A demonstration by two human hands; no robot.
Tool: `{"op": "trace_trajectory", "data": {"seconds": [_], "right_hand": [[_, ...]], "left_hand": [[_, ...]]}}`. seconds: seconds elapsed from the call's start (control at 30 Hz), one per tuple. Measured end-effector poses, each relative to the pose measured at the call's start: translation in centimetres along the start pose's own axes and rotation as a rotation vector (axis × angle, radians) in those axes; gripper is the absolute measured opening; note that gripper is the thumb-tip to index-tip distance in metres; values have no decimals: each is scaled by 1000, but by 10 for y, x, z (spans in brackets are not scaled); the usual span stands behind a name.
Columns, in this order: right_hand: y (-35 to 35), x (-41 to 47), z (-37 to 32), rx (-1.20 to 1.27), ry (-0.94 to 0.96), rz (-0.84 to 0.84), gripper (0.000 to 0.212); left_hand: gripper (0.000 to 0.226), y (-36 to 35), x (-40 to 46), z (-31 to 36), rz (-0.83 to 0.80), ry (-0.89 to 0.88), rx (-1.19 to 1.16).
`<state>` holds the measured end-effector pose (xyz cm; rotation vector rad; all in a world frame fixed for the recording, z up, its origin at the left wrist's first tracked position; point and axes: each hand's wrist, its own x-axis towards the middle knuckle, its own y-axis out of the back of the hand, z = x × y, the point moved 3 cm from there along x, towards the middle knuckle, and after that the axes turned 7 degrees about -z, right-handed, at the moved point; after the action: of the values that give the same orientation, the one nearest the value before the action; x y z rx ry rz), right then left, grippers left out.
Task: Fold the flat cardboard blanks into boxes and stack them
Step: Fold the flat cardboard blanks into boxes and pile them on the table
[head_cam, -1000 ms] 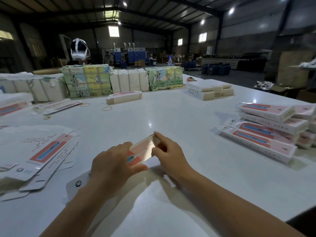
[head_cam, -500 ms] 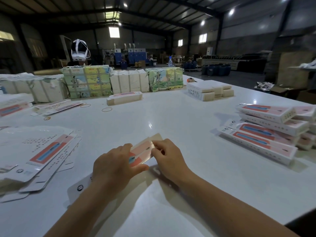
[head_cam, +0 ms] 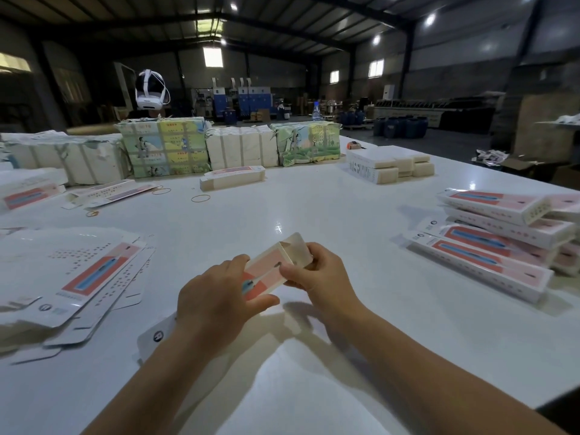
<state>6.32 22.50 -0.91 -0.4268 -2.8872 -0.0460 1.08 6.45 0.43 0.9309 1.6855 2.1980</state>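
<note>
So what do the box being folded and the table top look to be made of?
Box: thin printed paperboard, probably; pink coated face, plain cream inside flap, held by both hands. Table: smooth, glossy white surface, mirroring ceiling lights; laminate or painted board, can't tell which.

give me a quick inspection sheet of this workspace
surface: glossy white table.
job's things: half-folded pink cardboard box in both hands; flat pink-printed blanks at left; stacked folded pink boxes at right.
clutter: tan rubber bands; wrapped paper bundles along far edge.
grippers: left hand and right hand grip the box.
cables: nothing seen.
surroundings: dim warehouse; white headset.
</note>
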Motion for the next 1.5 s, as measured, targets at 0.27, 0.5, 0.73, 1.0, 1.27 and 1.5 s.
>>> {"op": "trace_trajectory", "data": {"seconds": [0.27,0.5,0.73,1.0,1.27,1.5], "right_hand": [[-23,-16,-15,-841,411,48,27],[-14,-10,-14,-258,104,-20,32],[-5,-4,-12,161,-66,-22,27],[-3,-6,-16,105,-5,-8,30],[3,-5,-15,149,-136,35,35],[2,-8,-20,-143,25,106,47]], "left_hand": [[58,4,1,3,58,20,34],[68,9,0,2,114,-34,45],[72,8,-1,4,208,-157,85],[75,7,-3,4,244,-174,86],[73,14,-7,11,274,-219,133],[77,15,-4,12,280,-242,264]]}}
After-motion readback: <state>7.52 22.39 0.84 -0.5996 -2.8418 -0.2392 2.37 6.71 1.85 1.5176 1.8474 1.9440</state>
